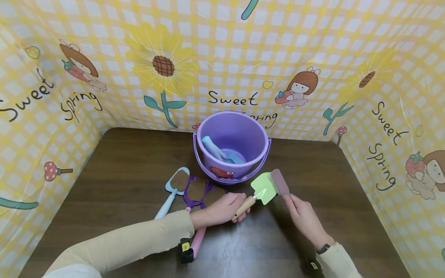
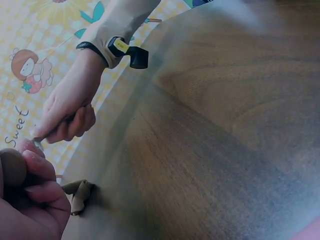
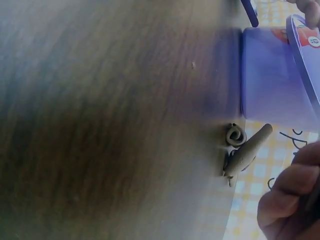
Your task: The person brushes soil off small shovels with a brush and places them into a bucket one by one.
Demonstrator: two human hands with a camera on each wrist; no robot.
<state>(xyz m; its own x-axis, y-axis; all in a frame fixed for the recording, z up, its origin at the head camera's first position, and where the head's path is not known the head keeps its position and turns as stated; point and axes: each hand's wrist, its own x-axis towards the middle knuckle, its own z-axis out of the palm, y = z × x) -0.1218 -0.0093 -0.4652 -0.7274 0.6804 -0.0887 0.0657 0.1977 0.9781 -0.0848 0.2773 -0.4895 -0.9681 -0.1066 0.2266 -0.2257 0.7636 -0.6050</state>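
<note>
My left hand (image 1: 222,208) grips the wooden handle of a small shovel with a light green blade (image 1: 261,184), raised in front of the bucket. In my right hand (image 1: 306,218) is a mauve brush (image 1: 281,183), pinched at its lower end. Its bristles touch the right side of the green blade. Only the fingers of my left hand (image 2: 42,200) around the handle's round end show in the left wrist view; the blade is hidden there. The right wrist view catches my curled right fingers (image 3: 287,195), while the brush is mostly out of sight.
Behind the hands stands a purple bucket (image 1: 222,172) with light blue tools (image 1: 213,148) inside. Left of it lie a light blue shovel-shaped tool (image 1: 168,204) and purple-headed tools (image 1: 185,193), partly under my left forearm. Patterned cloth (image 1: 222,77) walls the table (image 1: 114,166).
</note>
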